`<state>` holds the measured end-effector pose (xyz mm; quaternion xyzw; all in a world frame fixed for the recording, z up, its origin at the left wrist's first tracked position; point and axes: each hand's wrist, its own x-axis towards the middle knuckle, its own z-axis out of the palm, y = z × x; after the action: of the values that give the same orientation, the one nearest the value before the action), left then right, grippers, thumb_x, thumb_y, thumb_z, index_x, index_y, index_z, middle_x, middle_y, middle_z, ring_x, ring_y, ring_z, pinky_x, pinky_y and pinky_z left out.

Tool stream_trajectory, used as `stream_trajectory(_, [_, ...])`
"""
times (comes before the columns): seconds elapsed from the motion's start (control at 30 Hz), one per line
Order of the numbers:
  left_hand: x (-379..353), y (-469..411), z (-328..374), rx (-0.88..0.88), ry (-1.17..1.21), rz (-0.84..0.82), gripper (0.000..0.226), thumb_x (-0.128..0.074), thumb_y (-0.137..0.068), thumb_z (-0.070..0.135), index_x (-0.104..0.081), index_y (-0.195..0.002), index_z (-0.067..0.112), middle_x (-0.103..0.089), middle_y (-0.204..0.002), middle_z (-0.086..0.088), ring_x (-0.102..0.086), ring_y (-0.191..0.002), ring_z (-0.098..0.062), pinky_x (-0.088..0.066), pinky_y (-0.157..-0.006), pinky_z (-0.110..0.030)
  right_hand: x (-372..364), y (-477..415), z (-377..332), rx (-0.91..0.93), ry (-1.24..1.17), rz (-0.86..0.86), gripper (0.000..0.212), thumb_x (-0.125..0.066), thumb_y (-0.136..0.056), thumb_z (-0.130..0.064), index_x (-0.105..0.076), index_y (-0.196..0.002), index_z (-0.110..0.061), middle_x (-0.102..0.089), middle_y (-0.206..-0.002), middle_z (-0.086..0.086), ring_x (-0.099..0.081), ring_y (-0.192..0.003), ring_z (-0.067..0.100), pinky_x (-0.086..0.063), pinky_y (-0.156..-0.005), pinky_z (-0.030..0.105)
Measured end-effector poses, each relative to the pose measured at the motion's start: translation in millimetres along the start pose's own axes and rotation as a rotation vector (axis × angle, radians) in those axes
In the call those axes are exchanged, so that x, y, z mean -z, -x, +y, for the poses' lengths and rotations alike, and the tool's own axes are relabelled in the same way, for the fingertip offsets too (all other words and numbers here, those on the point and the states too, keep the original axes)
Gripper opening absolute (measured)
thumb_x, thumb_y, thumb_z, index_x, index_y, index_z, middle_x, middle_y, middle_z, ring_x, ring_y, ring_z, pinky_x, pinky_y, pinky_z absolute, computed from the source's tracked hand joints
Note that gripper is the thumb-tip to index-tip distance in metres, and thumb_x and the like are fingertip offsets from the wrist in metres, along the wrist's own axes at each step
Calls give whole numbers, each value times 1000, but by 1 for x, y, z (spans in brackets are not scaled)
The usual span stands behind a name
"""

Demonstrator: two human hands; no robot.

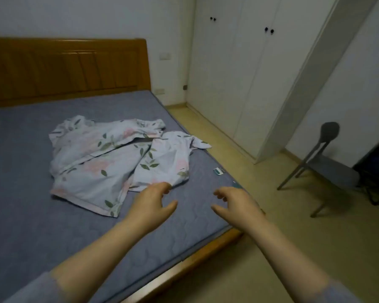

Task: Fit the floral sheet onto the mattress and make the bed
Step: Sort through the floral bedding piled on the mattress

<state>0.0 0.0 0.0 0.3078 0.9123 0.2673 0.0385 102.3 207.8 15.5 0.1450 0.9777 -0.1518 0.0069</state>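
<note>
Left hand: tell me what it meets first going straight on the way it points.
The floral sheet: the left hand points at its crumpled near edge on the mattress and looks just short of it, though depth is unclear.

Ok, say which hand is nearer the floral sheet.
Left. The left hand is at the near edge of the floral sheet; the right hand is apart, over bare mattress.

Nothing readable here, honestly. There's a small white and teal tag (218, 171) sitting on the grey mattress (31, 171) near its right edge, but whatever's printed on it is way too tiny and blurry to make out.
</note>
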Motion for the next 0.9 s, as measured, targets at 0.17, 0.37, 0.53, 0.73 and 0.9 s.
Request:
stream_trajectory(0.17, [-51, -54, 72, -40, 49, -43, 48, -61, -85, 42, -53, -126, 19, -60, -121, 1, -58, -104, -13, -44, -84, -24, 19, 2, 90, -110, -74, 50, 43, -62, -84, -42, -58, -123, -22, -64, -116, -5, -59, -106, 13, -50, -86, 29])
stream_trajectory(0.37, [-100, -123, 125, -92, 62, -84, 50, -60, -86, 42, -51, -130, 19, -59, -124, 2, -59, -106, -13, -48, -84, -27, 40, -20, 169, -189, -126, 55, 41, -63, -84, -37, -60, -121, -20, -65, -116, -2, -60, -103, 14, -50, -85, 28])
stream_trajectory(0.53, [-146, -196, 155, -116, 116, -140, 51, -59, -87, 42, -49, -131, 20, -58, -126, 4, -58, -109, -11, -49, -84, -27, 63, -70, 232, -218, -73, 83, 42, -59, -86, -41, -58, -123, -23, -64, -116, -6, -58, -103, 10, -46, -82, 24])
stream_trajectory(0.73, [-176, -273, 183, -77, 158, -167, 49, -57, -87, 42, -50, -131, 21, -58, -125, 5, -58, -107, -11, -49, -85, -27, 85, -136, 285, -218, -67, 52, 44, -58, -87, -43, -56, -126, -26, -63, -116, -8, -57, -104, 8, -46, -83, 22])
stream_trajectory(0.9, [-190, -319, 200, -24, 141, -160, 47, -58, -87, 42, -51, -128, 21, -59, -123, 5, -59, -106, -11, -48, -83, -25, 95, -192, 319, -144, -98, 15, 43, -58, -86, -43, -56, -126, -25, -63, -116, -7, -57, -105, 9, -48, -85, 26])
